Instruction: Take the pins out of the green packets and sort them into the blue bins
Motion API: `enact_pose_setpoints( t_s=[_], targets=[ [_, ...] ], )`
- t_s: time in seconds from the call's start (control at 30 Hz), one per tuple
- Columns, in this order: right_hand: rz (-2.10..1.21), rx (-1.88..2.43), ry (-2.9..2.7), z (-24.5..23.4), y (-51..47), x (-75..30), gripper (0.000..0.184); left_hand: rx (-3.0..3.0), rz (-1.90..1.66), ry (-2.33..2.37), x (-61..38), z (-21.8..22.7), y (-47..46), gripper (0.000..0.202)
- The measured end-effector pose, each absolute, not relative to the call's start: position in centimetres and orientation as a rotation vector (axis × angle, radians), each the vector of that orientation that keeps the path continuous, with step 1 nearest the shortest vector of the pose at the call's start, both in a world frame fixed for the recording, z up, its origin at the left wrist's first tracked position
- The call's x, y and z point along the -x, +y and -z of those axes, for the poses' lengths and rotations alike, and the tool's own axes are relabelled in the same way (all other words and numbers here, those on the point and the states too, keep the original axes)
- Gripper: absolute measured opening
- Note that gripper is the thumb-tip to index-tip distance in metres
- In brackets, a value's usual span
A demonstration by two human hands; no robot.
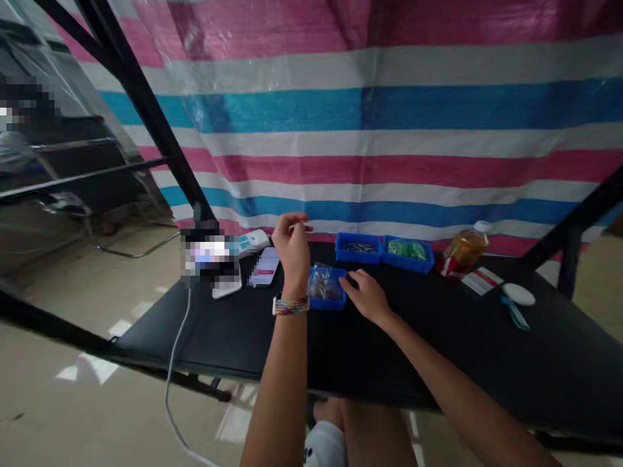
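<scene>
My left hand is raised above the black table, its fingers curled and pinched at the tips; whether anything is between them is too small to see. A beaded bracelet sits on that wrist. My right hand rests on the table with loosely bent fingers touching the right side of a small blue tray that holds a clear plastic bag of small parts. The tray lies between my two hands.
Two more blue trays stand at the table's back edge. A bottle of amber liquid lies at the right, beside a small packet and a white lid. Phones and a white device lie left; a white cable hangs off.
</scene>
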State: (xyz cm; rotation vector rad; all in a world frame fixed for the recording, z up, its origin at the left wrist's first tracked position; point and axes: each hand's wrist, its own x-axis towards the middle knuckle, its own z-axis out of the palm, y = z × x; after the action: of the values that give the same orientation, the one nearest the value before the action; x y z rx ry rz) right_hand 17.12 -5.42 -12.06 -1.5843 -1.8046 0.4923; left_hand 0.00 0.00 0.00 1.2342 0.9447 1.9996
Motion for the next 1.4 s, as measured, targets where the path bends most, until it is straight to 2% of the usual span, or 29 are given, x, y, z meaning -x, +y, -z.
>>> enact_pose_setpoints(
  t_s=[0.17,0.3,0.43,0.63,0.77,0.97,1.23,1.4],
  targets=[
    [-0.479,1.470,-1.781,12.3,-5.2,-18.3,0.035,-1.387,-1.865,0.866,-1.6,-3.2,2.0,0.012],
    [-0.484,1.467,-1.762,12.2,-4.8,-20.1,0.033,-1.755,-1.406,0.800,-1.4,-3.4,4.2,0.011],
    [-0.452,1.513,-1.753,12.0,-4.6,-22.6,0.029,-1.907,-0.990,0.664,-0.5,-0.4,4.9,0.023],
    [-0.387,1.499,-1.663,12.4,-5.1,-24.4,0.021,-2.300,-0.773,1.114,1.8,5.8,2.5,0.047],
    [-0.322,1.417,-1.637,12.5,-5.2,-23.9,0.023,-2.265,-0.728,1.205,2.9,7.3,1.6,0.051],
    [-0.171,1.206,-1.683,12.4,-5.0,-24.0,0.031,-2.247,-0.771,1.031,3.1,8.0,0.9,0.043],
    [-0.277,1.049,-1.899,10.6,-4.9,-26.3,0.024,-2.503,-0.848,0.973,3.9,9.7,1.1,0.049],
    [-0.199,1.086,-1.985,9.3,-5.7,-26.9,0.039,-2.720,-0.898,0.910,4.3,10.3,1.5,0.050]
  ],
)
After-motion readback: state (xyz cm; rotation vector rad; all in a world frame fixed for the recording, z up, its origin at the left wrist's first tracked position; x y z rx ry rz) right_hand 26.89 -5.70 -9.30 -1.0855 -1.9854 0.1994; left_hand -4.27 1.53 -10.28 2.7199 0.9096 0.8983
